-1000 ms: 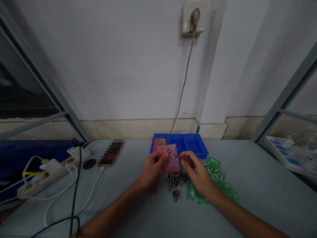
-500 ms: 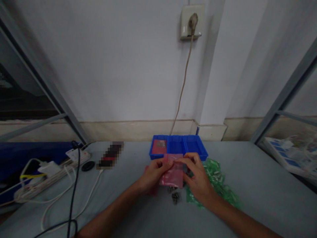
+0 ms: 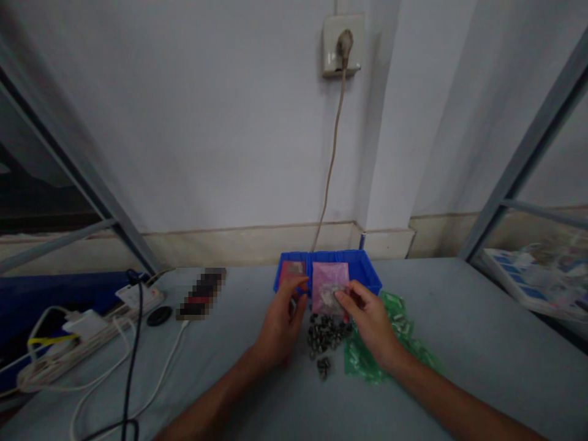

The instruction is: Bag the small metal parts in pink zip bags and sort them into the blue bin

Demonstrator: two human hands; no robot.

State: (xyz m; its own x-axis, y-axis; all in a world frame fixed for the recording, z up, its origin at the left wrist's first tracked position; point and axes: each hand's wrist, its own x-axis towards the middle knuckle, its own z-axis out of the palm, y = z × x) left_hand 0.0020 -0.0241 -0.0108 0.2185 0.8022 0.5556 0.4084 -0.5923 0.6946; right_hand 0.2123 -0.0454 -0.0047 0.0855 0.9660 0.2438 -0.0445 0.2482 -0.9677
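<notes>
My right hand (image 3: pixel 373 324) pinches the lower right corner of a pink plastic bag (image 3: pixel 329 277), with small pale parts showing in its lower half. The bag is held up in front of the middle of the blue divided tray (image 3: pixel 371 278). My left hand (image 3: pixel 279 321) is just left of the bag and apart from it, fingers curved and parted with nothing between them. Another pink bag (image 3: pixel 290 268) lies in the tray's left compartment. Below the held bag sits a heap of small metal parts (image 3: pixel 327 335), and nearer me a smaller clump (image 3: pixel 324 367).
Green plastic bags (image 3: pixel 362 362) lie beside and under my right forearm. At left are a blurred-out device (image 3: pixel 202 294) on a white cable, a black ring (image 3: pixel 159 316) and a power strip (image 3: pixel 92 334). A white container (image 3: pixel 519 278) stands far right.
My left hand has let go of the pink bag and drawn slightly left. My right hand has swung the bag up and forward to the tray, uncovering the metal parts.
</notes>
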